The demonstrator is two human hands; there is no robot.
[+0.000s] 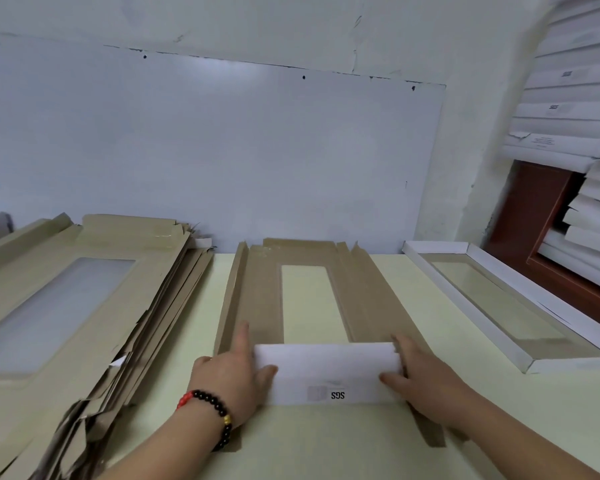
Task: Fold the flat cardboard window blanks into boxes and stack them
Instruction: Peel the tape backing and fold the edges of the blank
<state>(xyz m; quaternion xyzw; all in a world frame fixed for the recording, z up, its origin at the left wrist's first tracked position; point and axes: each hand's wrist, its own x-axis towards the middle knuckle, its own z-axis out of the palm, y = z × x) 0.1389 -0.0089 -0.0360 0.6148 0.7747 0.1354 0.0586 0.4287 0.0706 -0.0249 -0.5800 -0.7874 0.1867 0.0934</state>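
In the head view, a flat cardboard blank (pixel 307 299) is seen lying brown side up in the middle of the pale yellow tabletop (pixel 430 299), its long axis running away from the person. A long rectangular window is cut in its centre, and narrow creased strips run along both long sides. The near end flap (pixel 329 372) is turned up and over toward the window, so that its smooth white outer face with small printed letters is shown.

The flap is held between both hands. The left hand (pixel 231 374) is set at the flap's left edge, with the thumb pressed on the white face and the forefinger stretched out straight along the brown panel. A bracelet of dark, red and yellow beads (pixel 210 408) is worn on that wrist. The right hand (pixel 418 372) is set at the flap's right edge, thumb on the white face, fingers curled round behind the fold.

A tall, ragged pile of flat blanks (pixel 94 306) is stacked at the left. A folded white box (pixel 499 303) with a clear window lies at the right, and further white boxes (pixel 568 109) are stacked beyond it.
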